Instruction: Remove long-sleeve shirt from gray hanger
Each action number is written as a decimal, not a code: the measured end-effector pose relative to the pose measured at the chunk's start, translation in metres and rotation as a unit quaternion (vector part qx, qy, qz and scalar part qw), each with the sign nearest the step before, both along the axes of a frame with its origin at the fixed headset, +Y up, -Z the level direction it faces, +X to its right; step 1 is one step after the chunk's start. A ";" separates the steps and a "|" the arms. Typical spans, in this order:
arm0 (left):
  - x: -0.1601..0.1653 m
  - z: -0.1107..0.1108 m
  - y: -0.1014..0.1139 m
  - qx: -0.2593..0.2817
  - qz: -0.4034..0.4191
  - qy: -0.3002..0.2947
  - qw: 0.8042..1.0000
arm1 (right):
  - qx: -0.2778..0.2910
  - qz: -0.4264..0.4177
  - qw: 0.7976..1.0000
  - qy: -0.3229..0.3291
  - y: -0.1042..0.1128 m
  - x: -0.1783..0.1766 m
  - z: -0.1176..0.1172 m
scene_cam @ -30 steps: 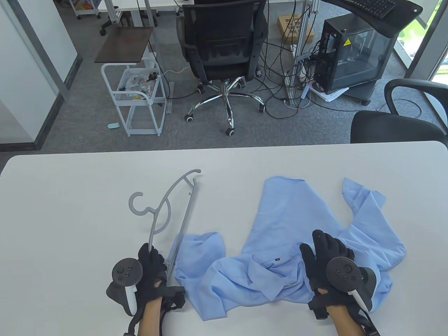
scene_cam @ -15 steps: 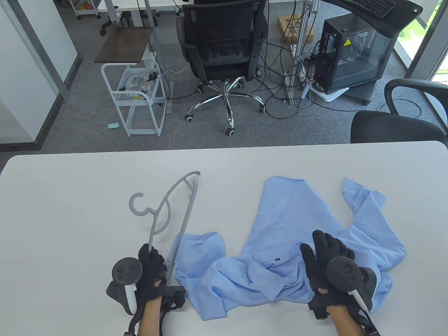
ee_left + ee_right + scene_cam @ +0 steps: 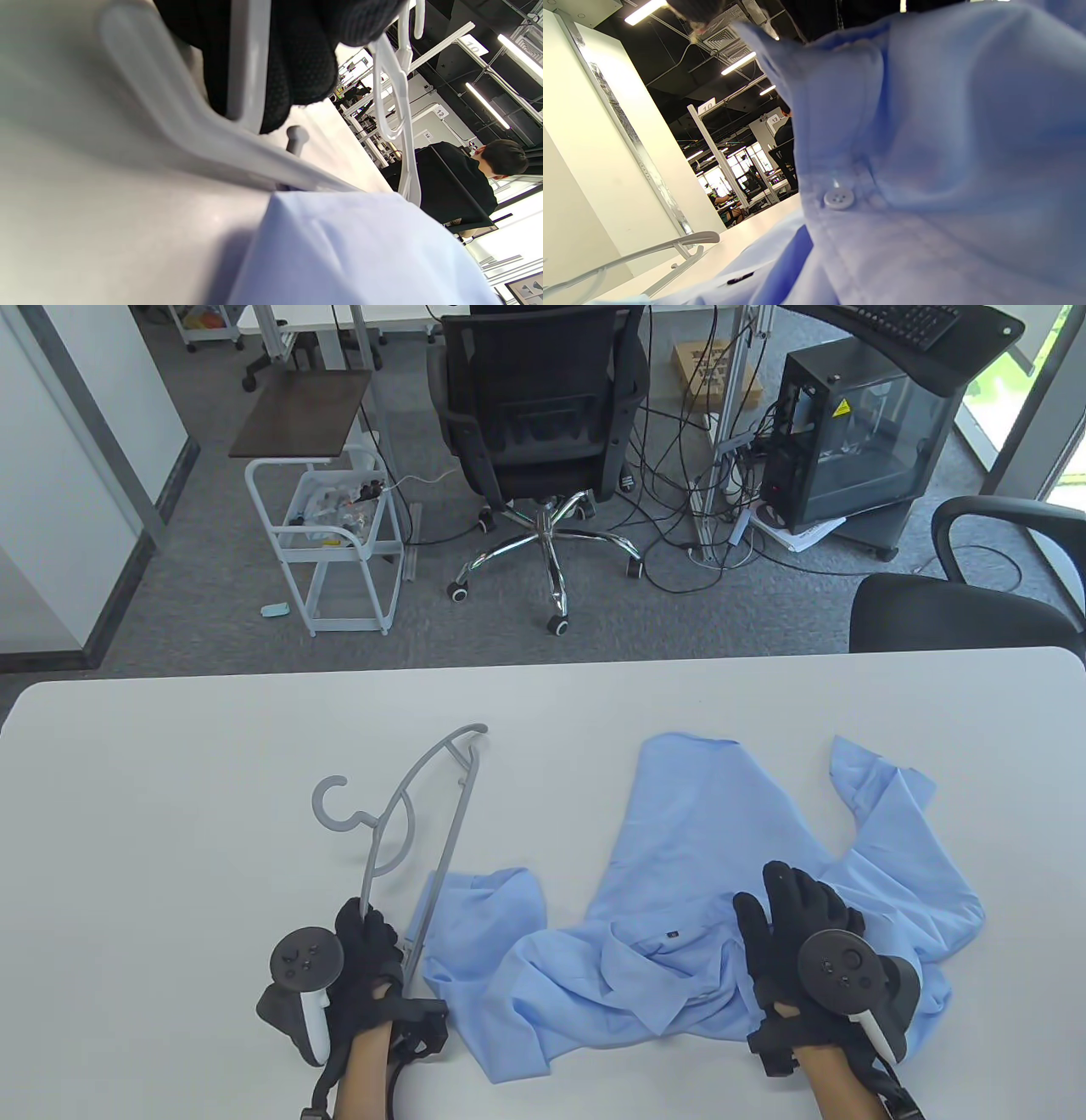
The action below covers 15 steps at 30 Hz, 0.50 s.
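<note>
A light blue long-sleeve shirt [image 3: 730,882] lies crumpled on the white table [image 3: 170,780], off the hanger. The gray hanger [image 3: 399,823] lies to its left, hook pointing left, its bar beside one sleeve [image 3: 484,899]. My left hand [image 3: 369,954] grips the hanger's near end; in the left wrist view my fingers [image 3: 297,63] wrap the hanger [image 3: 237,148] just above the sleeve [image 3: 348,254]. My right hand [image 3: 793,925] rests flat, fingers spread, on the shirt's near right part. The right wrist view shows shirt fabric [image 3: 946,169] close up, with a button [image 3: 838,198], and the hanger [image 3: 649,254] beyond.
Behind the table stand an office chair [image 3: 543,415], a white cart [image 3: 331,543], a computer tower [image 3: 857,441] with cables on the floor, and a second chair [image 3: 959,602] at the far right edge.
The hanger's far end has dropped slightly toward me. My right hand has shifted a little to the right and toward me on the shirt.
</note>
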State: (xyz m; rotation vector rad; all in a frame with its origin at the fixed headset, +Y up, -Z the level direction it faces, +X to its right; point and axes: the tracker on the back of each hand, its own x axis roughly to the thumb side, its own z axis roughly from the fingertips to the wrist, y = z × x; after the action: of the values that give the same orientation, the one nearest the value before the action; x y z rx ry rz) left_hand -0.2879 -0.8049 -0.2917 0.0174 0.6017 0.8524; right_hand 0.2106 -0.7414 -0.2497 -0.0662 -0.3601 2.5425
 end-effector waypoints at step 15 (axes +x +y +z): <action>0.003 -0.001 0.001 -0.008 -0.004 -0.006 1.000 | -0.002 -0.005 1.000 0.004 0.000 -0.001 0.000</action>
State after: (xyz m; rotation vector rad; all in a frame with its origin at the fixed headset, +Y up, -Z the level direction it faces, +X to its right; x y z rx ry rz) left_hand -0.2854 -0.8043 -0.2924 -0.0002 0.5969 0.8386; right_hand 0.2098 -0.7417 -0.2498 -0.0600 -0.3503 2.5329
